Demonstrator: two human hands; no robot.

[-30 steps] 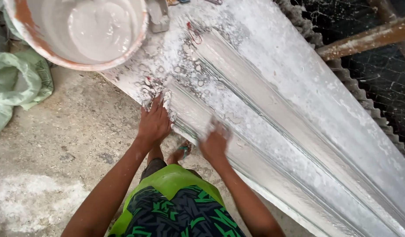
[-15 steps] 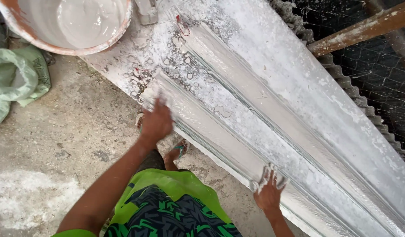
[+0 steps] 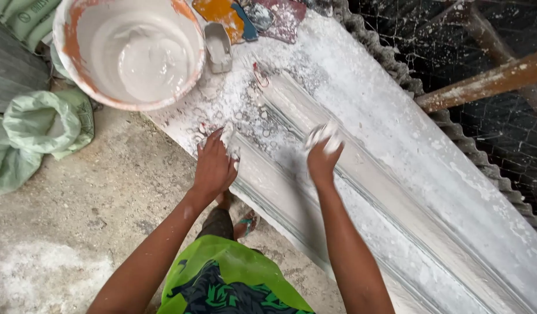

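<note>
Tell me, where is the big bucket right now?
In the head view, the bucket sits at the upper left, at the end of the white moulding, above the left hand and beside a green sack.

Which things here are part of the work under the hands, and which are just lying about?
In use: left hand and right hand, both smeared white, on the long white moulding; bucket of white mix.

Lying about: green sacks, small grey tub, wooden beam, wire mesh.

The right hand (image 3: pixel 322 156) blurs at its plaster-coated fingertips. The moulded plaster strip (image 3: pixel 361 192) runs off the lower right edge; the bucket (image 3: pixel 76 52) is cropped on top.
</note>
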